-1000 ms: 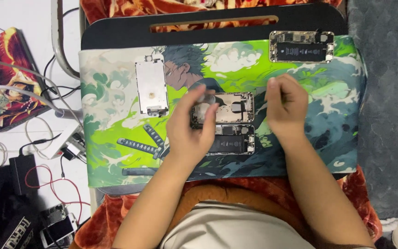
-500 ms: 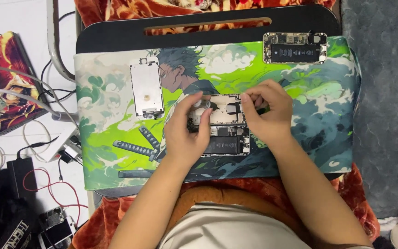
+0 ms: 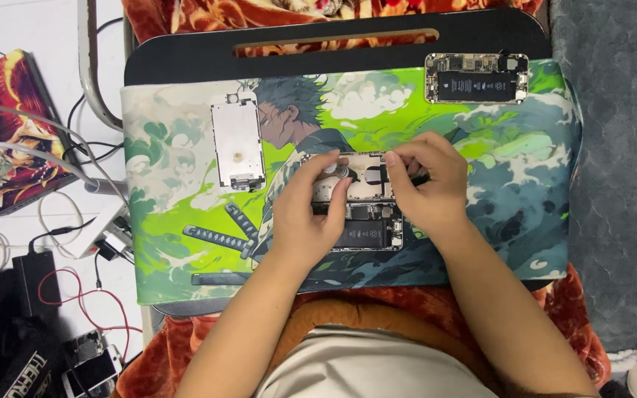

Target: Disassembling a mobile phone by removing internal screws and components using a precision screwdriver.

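An opened phone [image 3: 366, 214] lies in the middle of a green illustrated work mat [image 3: 171, 191], its screen half folded up beside the body with the battery. My left hand [image 3: 305, 214] rests on the phone's left side, fingers pressing on the screen half. My right hand [image 3: 427, 188] grips a thin dark tool [image 3: 420, 177] whose tip is on the screen half's upper part. A loose white screen panel [image 3: 237, 149] lies to the left on the mat. A second opened phone body [image 3: 476, 77] with a black battery lies at the mat's top right.
The mat lies on a black lap tray [image 3: 333, 55] with a handle slot. Cables, a black power adapter [image 3: 32, 284], a colourful booklet [image 3: 9, 136] and more phone parts [image 3: 90, 361] sit on the white floor at left. Grey carpet [image 3: 621, 184] is on the right.
My right hand has moved left from the phone's right edge onto the screen half. My left hand has stayed on the phone. The camera view has shifted slightly.
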